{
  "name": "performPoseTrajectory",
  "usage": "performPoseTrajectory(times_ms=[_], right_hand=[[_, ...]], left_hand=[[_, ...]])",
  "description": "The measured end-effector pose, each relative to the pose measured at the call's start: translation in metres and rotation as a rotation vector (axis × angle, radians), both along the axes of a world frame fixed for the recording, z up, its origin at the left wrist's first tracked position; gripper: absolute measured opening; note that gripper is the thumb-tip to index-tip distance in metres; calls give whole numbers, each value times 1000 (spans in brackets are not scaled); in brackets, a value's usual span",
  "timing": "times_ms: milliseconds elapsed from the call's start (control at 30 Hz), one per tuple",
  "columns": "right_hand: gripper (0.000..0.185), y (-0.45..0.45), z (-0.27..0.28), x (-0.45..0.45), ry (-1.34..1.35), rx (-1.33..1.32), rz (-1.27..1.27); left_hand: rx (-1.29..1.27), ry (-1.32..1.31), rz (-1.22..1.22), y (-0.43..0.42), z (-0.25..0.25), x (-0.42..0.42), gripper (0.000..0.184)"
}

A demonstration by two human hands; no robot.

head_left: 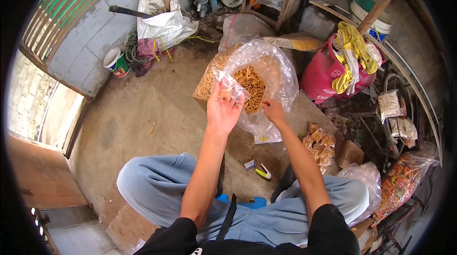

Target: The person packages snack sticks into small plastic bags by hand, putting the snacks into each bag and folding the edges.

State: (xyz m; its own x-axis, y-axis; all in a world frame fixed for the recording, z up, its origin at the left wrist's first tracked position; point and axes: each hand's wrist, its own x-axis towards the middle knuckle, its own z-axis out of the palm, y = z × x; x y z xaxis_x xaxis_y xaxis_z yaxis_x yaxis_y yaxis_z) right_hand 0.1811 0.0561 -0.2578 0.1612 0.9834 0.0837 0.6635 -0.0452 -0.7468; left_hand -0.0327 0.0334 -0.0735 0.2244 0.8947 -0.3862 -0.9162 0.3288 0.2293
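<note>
A dusty concrete floor point(143, 112) spreads across the head view. At upper centre, a large, crinkled clear bag point(286, 76) holds thin brown sticks point(251, 86). Over it, the left hand point(223, 114), palm up and fingers half curled, grips a small glossy bag point(231, 85). The right hand point(273, 111) is bunched beside the sticks; whether it pinches anything is hidden. Glare blurs the small bag's outline.

We have a small bag point(233, 86), clear, shiny and creased, held tilted over the left part of a big bag point(285, 81). The big bag, clear and wrinkled, sits on the floor point(171, 112), mouth wide open; inside we see sticks point(252, 83), short, thin, golden brown, heaped loosely
</note>
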Motion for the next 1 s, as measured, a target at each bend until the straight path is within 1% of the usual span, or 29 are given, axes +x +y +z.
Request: performPoseTrajectory(times_ms=[33,67,100,133,200,233,300,333,400,467,533,600,700,733,800,900,933,1000], right_hand=[[24,5,-12,-2,3,-5,4],[23,9,-25,-7,-72,-39,27],[22,11,-26,-13,-148,-73,49],[22,14,-26,-19,-146,-73,54],[20,19,-25,-31,-301,-147,75],[20,21,-27,-34,-298,-148,81],[17,24,-33,-39,-636,-8,151],[17,26,-42,-41,-631,-13,156],[16,30,-56,-45,-718,72,92],[15,32,-63,-43,-735,92,103],[15,31,-58,-43,-755,110,108],[16,31,-49,-42,-605,2,57],[16,32,-44,-37,-543,-34,80],[16,32,-46,-35,-545,-33,76],[15,32,-53,-36,-689,27,137],[17,36,-62,-37,-741,55,126],[17,37,-60,-37,-742,60,130],[17,35,-53,-41,-576,71,15]], left_hand=[[-13,-20,0,2,-2,-1,22],[-28,-41,2,3,-5,-2,23],[-34,-38,6,4,-8,-2,23],[-14,-41,-19,6,-10,-2,25],[6,-38,-40,10,-13,-3,26],[-13,-21,-42,11,-13,-2,28],[-38,1,-39,14,-14,-3,30],[-6,6,-56,15,-15,-3,31],[22,12,-74,17,-18,-4,34],[66,-2,-89,20,-21,-4,37],[63,3,-93,21,-21,-3,38],[62,7,-97,21,-21,-3,40],[35,12,-95,21,-20,-3,40],[33,13,-93,21,-20,-2,40],[39,16,-93,22,-19,-1,40],[35,-6,-82,24,-22,-1,38],[58,-14,-90,26,-27,-3,34],[80,-18,-99,27,-29,-7,31]])
